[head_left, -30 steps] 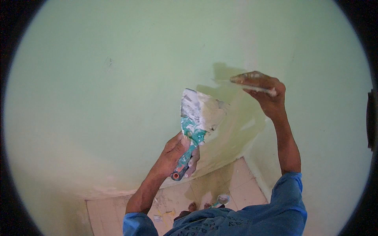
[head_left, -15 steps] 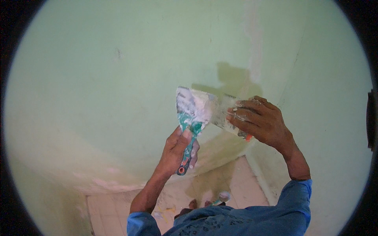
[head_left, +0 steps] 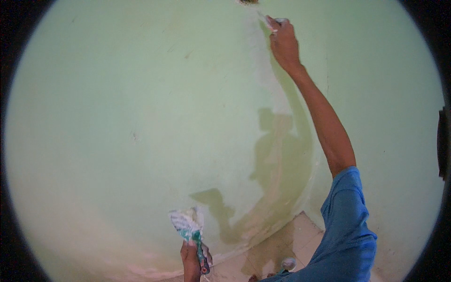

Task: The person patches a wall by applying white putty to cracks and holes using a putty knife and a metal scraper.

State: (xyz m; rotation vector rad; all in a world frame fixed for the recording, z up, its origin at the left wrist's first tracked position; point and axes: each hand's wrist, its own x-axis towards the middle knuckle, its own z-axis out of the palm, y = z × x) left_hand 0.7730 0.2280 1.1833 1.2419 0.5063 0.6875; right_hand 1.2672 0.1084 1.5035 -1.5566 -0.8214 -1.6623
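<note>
My left hand (head_left: 190, 257) is low in the view, closed on the handle of a teal putty knife (head_left: 187, 222) whose broad blade carries white paste. High up, my right hand (head_left: 283, 44) grips a second scraper (head_left: 270, 23), seen nearly edge-on against the green wall (head_left: 141, 94). Its blade is at the upper end of a pale vertical patched strip (head_left: 258, 51), just below a dark, ragged spot (head_left: 246, 2). Whether the blade touches the wall is hard to tell.
Shadows of my body and the knife fall on the wall. A tiled floor (head_left: 305, 232) meets the wall below, with a small round pale object (head_left: 288, 263) by my feet. A dark object (head_left: 440, 143) shows at the right rim.
My right hand has swung from beside the left knife far up the wall. My left hand and its knife now sit lower and further left; the view has shifted up the wall.
</note>
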